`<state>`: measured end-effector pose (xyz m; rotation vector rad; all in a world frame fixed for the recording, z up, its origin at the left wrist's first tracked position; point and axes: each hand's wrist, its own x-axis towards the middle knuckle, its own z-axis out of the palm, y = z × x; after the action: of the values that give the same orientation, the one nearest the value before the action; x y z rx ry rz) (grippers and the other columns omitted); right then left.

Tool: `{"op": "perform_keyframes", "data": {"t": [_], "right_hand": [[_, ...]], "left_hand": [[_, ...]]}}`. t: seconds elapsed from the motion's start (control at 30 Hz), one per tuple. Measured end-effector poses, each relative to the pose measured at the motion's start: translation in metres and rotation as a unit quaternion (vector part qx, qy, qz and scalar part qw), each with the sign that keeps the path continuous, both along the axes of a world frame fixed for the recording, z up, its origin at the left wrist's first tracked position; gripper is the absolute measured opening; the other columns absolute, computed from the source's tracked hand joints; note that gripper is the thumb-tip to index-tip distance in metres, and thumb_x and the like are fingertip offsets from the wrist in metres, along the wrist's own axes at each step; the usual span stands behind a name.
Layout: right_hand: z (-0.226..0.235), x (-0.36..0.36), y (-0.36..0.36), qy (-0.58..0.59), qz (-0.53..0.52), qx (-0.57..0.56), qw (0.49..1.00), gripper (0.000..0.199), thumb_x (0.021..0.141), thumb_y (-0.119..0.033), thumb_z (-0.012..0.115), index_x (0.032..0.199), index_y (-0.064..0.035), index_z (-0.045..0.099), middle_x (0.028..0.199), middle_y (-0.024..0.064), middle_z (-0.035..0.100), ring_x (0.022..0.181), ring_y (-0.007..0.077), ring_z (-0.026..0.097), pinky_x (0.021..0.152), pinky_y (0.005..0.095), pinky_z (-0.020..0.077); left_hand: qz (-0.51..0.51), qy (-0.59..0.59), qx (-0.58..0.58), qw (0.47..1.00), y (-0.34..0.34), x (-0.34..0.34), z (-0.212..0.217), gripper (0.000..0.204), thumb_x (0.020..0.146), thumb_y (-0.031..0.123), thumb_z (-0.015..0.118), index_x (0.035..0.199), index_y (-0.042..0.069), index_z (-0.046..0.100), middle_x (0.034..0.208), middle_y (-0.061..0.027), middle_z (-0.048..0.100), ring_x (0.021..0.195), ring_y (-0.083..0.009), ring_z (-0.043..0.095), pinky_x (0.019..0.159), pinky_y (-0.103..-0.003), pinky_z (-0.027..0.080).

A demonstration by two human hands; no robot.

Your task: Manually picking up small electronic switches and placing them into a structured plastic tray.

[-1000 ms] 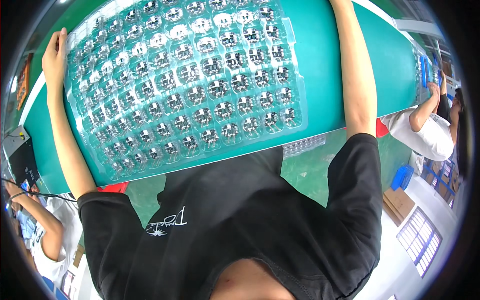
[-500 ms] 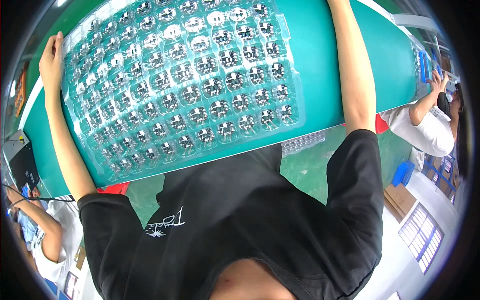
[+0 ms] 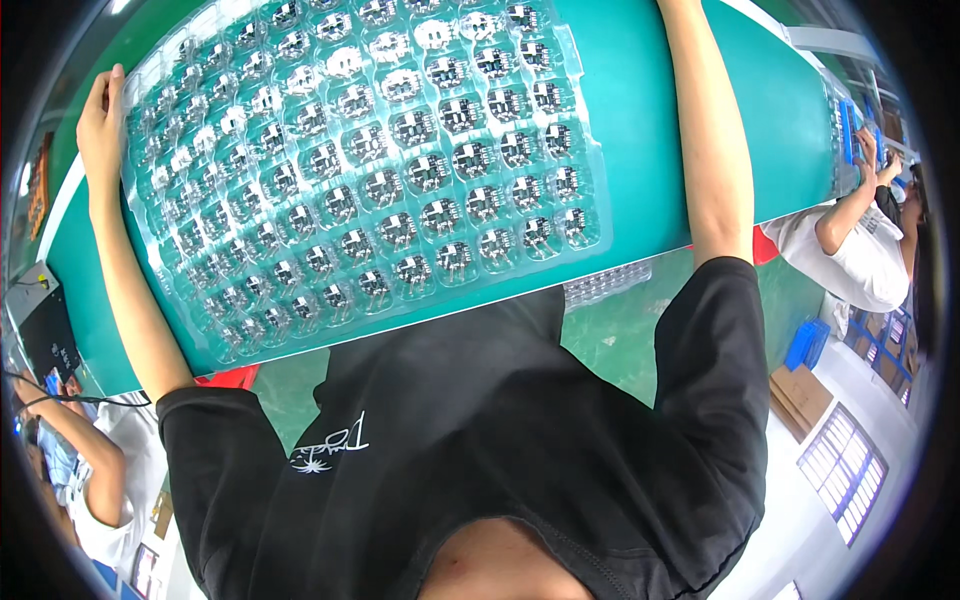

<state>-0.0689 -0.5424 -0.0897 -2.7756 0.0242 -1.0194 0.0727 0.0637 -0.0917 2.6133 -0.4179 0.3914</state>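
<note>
A large clear plastic blister tray (image 3: 593, 165) lies over the green work surface in front of me. Its pockets hold many small round black-and-silver circuit boards (image 3: 427, 172), set in rows. My left hand (image 3: 99, 130) is at the tray's far left edge, its fingers bent against the rim and partly hidden. My right forearm (image 3: 715, 150) reaches forward past the tray's right side, over bare green surface. The right hand lies beyond the upper border of the picture, so what it touches is hidden.
A black-and-grey box (image 3: 45, 320) with a cable stands at the table's left end. Co-workers sit at both sides, one with hands near blue trays (image 3: 848, 130) at the right. A red stool (image 3: 765, 247) and another clear tray (image 3: 608, 284) are below the table edge.
My left hand and the tray stay almost still; my right forearm shifts very slightly. The co-worker's hands at the far right have moved.
</note>
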Motion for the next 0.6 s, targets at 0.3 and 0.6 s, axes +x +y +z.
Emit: {"op": "perform_keyframes", "data": {"t": [0.3, 0.6], "right_hand": [[-0.009, 0.008, 0.007, 0.002, 0.011, 0.011, 1.0, 0.015, 0.089, -0.014, 0.064, 0.094, -0.0037, 0.074, 0.098, 0.0175, 0.065, 0.099, 0.0382, 0.064, 0.087, 0.0446, 0.0515], [-0.002, -0.002, 0.004, 0.0, 0.0, 0.006, 1.0, 0.015, 0.089, -0.014, 0.063, 0.094, -0.0035, 0.074, 0.097, 0.0174, 0.065, 0.098, 0.0379, 0.064, 0.087, 0.0448, 0.0515]], "left_hand": [[0.007, -0.012, 0.011, 1.0, 0.004, -0.007, 0.002, 0.049, 0.105, 0.054, 0.053, 0.117, 0.008, 0.067, 0.086, -0.0112, 0.063, 0.078, -0.0187, 0.054, 0.08, -0.03, 0.046], [0.002, 0.001, 0.004, 1.0, -0.007, -0.006, 0.004, 0.047, 0.105, 0.052, 0.055, 0.116, 0.008, 0.067, 0.087, -0.0112, 0.065, 0.078, -0.0181, 0.055, 0.08, -0.029, 0.047]]}}
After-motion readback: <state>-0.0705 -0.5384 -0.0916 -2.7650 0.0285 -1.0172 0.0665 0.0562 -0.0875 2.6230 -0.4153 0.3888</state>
